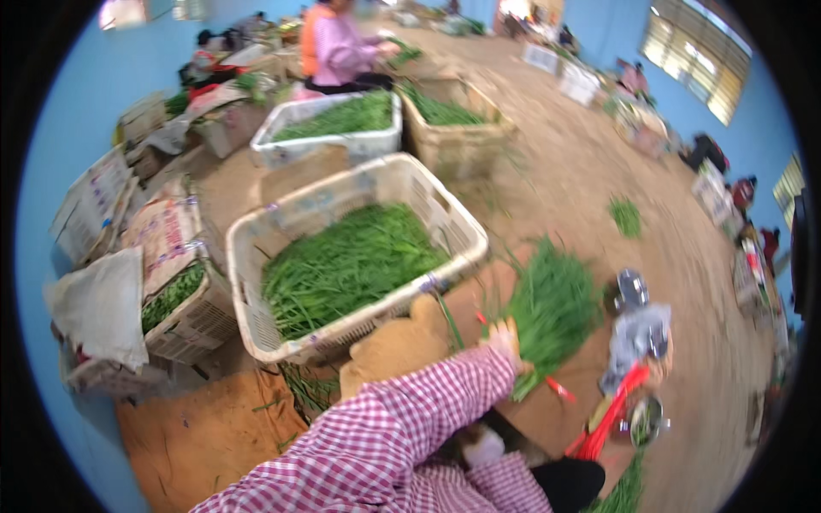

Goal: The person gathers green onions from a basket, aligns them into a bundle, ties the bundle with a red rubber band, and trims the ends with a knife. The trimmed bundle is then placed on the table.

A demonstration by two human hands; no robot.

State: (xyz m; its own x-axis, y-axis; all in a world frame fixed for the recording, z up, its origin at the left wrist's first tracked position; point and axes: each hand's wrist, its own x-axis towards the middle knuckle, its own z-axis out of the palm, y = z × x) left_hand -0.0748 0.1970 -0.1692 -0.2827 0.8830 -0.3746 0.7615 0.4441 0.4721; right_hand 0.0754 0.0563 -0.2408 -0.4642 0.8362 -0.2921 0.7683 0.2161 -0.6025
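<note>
My left hand (507, 346) lies against the lower left side of a bunch of long, thin green leaves, like chives (557, 301). Its thumb is near the stem end, and the hand seems to hold the bunch, though blur softens the grip. Under the bunch is a brown sheet (539, 410), with the ends of a red tie (561, 389) showing on both sides. Close to my body, my right hand (478, 444) is mostly hidden below the left forearm; its fingers cannot be made out. A white plastic crate (474, 247) with loose leaves stands beyond the left forearm.
A brown plush (397, 349) sits between crate and arm. Red ties (609, 410), a plastic bag (632, 340) and metal bowls (632, 288) lie at right. Two filled crates (462, 151) stand ahead, near a seated person (340, 45). Covered crates (192, 330) line the left wall.
</note>
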